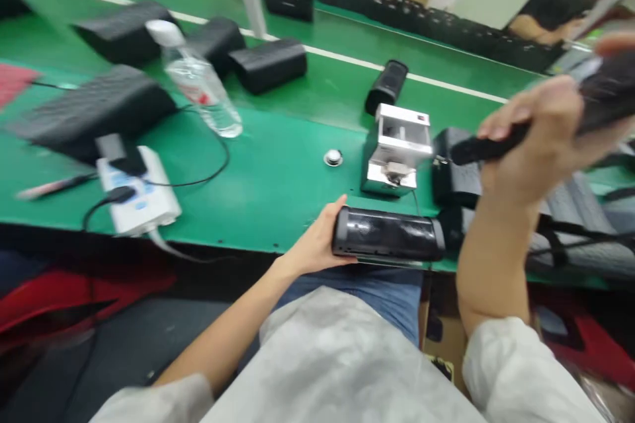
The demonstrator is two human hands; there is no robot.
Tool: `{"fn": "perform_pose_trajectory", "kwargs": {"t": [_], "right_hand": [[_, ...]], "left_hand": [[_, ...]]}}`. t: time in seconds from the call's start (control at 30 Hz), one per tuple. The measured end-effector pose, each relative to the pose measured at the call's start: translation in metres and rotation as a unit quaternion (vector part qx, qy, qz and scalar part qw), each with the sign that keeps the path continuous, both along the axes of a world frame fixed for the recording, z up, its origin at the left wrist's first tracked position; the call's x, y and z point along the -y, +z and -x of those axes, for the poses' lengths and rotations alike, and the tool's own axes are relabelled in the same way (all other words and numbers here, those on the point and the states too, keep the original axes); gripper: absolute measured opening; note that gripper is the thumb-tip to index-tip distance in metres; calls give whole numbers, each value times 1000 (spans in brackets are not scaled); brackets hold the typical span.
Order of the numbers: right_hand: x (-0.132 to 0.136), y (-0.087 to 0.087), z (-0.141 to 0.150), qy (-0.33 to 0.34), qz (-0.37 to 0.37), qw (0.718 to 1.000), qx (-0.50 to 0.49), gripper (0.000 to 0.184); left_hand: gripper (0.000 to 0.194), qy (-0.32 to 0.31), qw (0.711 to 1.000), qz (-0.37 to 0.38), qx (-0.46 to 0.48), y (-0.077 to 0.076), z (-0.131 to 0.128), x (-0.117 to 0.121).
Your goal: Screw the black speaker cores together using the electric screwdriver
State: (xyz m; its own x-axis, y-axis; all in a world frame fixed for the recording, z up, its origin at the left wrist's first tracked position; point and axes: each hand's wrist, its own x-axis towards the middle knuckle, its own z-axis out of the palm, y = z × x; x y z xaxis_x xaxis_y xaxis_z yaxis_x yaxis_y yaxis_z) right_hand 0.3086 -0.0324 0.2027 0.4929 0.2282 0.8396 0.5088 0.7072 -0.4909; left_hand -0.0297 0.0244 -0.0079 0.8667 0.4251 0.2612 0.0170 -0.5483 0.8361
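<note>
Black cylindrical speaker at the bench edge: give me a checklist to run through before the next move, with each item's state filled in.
1. Left hand holding the black cylindrical speaker: ok, fingers wrapped around its left end.
2. Right hand holding the black handheld object: ok, gripped and raised above the bench.
3. Identity of that object: cannot tell, blurred and partly out of view.
4. Speaker apart from the metal jig: ok, a gap shows between them.
5. Water bottle upright: not ok, lying on its side.
6. Power strip cables away from the speaker: ok, they lie well to its left.
</note>
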Motion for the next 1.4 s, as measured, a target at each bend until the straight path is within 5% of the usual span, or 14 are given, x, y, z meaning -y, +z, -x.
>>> {"fn": "perform_pose_trajectory", "kwargs": {"t": [0.1,0.3,0.57,0.83,1.0,1.17,1.4], "right_hand": [[-8,5,-3,-55,-60,990,117,52],[-32,-1,29,-39,14,999,34,43],[-34,-5,28,-55,141,988,-23,51],[-36,-8,32,-46,131,990,-32,36],[-27,13,70,17,44,998,-37,22],[-21,36,124,44,104,993,-27,18],[-34,25,145,64,122,990,-22,21]], "left_hand": [[148,-8,1000,-6,-3,-1,0,-1],[144,7,999,-7,-36,10,1,5],[143,2,999,-17,-30,15,0,4],[147,-2,999,-9,-38,16,0,3],[141,-2,999,26,-44,18,-1,4],[136,0,999,36,-34,16,-2,5],[137,-1,999,39,-15,11,-4,5]]}}
